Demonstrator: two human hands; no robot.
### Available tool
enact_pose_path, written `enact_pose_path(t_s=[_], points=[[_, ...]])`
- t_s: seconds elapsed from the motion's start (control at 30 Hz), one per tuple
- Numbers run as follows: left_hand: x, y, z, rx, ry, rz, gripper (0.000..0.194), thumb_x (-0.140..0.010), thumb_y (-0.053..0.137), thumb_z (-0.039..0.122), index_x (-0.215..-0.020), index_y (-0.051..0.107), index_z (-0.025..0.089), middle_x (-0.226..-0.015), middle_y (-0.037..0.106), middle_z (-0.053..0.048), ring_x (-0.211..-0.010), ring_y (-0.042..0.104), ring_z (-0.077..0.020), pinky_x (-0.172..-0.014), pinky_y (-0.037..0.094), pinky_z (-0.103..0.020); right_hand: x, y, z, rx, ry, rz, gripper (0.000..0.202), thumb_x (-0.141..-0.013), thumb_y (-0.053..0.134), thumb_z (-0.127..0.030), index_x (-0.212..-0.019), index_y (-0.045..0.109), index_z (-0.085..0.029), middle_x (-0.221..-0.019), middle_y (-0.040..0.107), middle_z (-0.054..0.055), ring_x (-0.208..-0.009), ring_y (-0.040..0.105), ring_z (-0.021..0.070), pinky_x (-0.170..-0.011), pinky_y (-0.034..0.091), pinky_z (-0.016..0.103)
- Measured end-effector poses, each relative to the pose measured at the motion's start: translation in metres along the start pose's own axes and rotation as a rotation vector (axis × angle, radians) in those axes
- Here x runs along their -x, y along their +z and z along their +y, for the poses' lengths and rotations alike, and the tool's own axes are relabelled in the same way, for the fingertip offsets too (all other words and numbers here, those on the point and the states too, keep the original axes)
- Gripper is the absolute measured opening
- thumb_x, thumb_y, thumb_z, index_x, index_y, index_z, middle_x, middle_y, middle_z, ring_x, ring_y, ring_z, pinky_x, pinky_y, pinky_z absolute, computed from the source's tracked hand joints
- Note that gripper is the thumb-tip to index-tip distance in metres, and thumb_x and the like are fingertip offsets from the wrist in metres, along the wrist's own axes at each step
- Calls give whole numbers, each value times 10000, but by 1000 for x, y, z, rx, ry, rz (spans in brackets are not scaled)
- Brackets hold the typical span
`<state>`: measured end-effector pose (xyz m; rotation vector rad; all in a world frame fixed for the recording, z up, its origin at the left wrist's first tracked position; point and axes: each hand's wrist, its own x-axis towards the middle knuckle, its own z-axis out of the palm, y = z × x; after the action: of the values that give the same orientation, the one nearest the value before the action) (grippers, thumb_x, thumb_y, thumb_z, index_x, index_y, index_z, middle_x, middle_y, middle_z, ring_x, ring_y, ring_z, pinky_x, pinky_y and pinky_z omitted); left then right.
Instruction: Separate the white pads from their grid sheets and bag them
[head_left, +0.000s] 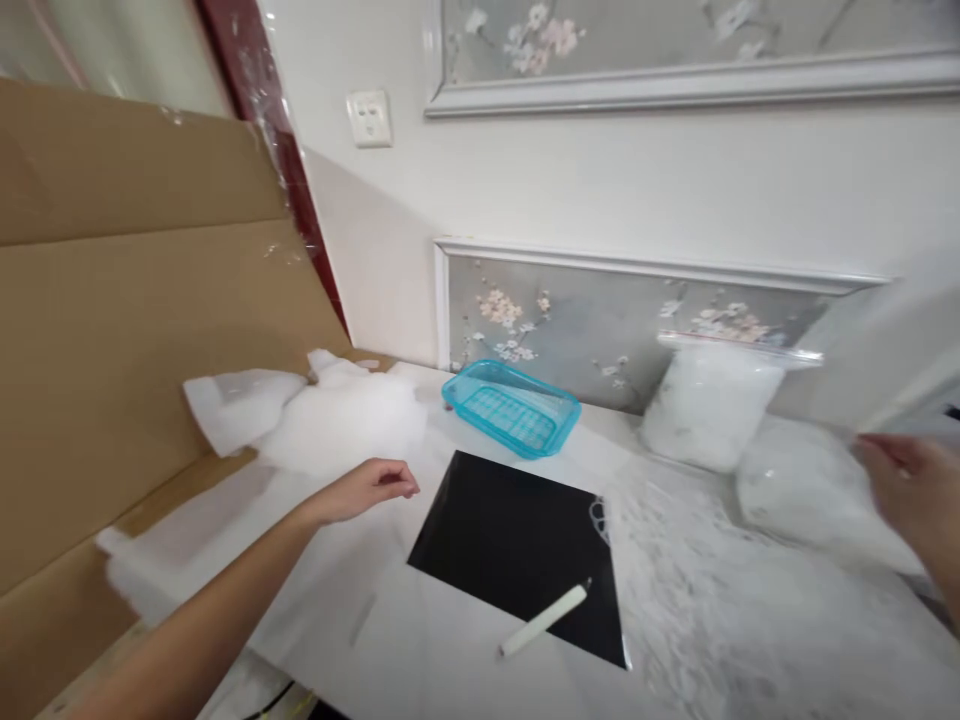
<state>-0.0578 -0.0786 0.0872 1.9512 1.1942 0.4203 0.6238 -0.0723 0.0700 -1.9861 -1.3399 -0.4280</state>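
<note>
- Fingers of the left hand are loosely curled, thumb drawn in close; whether anything small is pinched cannot be told.
- Right hand is seen blurred at the right edge, fingers bunched; its grip cannot be made out.
- Black sheet is laid flat on the white table, mid-view, just right of the left hand and apart from it.
- White pen-like tool is set across the sheet's near edge, dark tip pointed up and right over the black, blunt end rested on the table.
- Pale looped piece is noted at the sheet's right edge; its kind cannot be told.
- Blue see-through basket is placed just beyond the sheet, near the wall.
- Zip-top bag, filled with white material, is propped upright by the wall; a second bag is slumped beside it, near the right hand.
- Crumpled clear film is spread over the table's right side.
- White foam wrap is heaped at left, backed by tall cardboard.
- Wall socket and a blossom-patterned panel are seen behind.
</note>
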Motion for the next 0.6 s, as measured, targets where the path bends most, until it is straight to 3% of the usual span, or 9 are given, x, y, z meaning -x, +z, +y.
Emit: enact_pose_path(t_s=[0.07,0.1,0.17,0.23,0.27,0.37,0.5,0.6], points=[[5,-5,-19,-57,5,115,332,-889,527,466,-872,654,160,-930,674,-71,-896,630,-206,-827,500,-311,32,8,-77,-104,-125,-93,417,-832,473,-571,-927,670,-216,-866,699,162,-535,533,197,-618,401,393],[6,-8,-28,-94,14,188,321,-889,524,460,-886,649,165,-975,664,-74,-940,618,-211,-873,483,-324,53,14,-120,-173,-251,-179,377,-859,471,-537,-946,666,-226,-922,707,125,-589,576,190,-658,421,375],[5,-17,-44,-174,24,347,296,-886,527,431,-985,637,175,-1140,610,-93,-1110,549,-234,-1014,398,-370,97,28,-204,-272,-553,-230,362,-939,406,-479,-987,649,-216,-976,708,87,-856,643,213,-841,420,377],[3,-26,-61,-248,2,506,374,-879,534,396,-1175,582,172,-1354,467,-135,-1307,379,-285,-1119,253,-451,133,48,-267,-255,-811,-230,367,-985,380,-421,-1193,584,-197,-1149,665,93,-1058,606,224,-987,335,418],[2,-31,-69,-277,-23,576,458,-871,543,386,-1270,527,161,-1446,358,-162,-1377,265,-322,-1136,181,-505,146,59,-289,-207,-899,-240,407,-989,393,-396,-1300,515,-164,-1244,615,126,-1137,567,243,-1022,296,440],[0,-41,-93,-306,-114,693,687,-803,622,396,-1394,412,114,-1540,157,-225,-1421,80,-426,-1100,95,-630,159,90,-311,-20,-936,-320,418,-970,425,-232,-1365,451,-97,-1155,640,168,-1081,583,275,-1004,285,462],[2,-50,-115,-233,-143,721,692,-744,668,429,-1329,488,103,-1505,300,-211,-1414,220,-370,-1136,187,-521,142,111,-293,128,-890,-479,365,-915,424,-67,-1243,569,-138,-988,684,121,-949,631,259,-938,330,451],[9,-61,-116,-103,-151,780,527,-780,613,453,-1188,591,120,-1400,472,-173,-1358,364,-307,-1130,267,-435,141,98,-278,75,-819,-405,384,-946,420,-140,-1316,519,-127,-1151,638,155,-1066,588,284,-923,355,442]])
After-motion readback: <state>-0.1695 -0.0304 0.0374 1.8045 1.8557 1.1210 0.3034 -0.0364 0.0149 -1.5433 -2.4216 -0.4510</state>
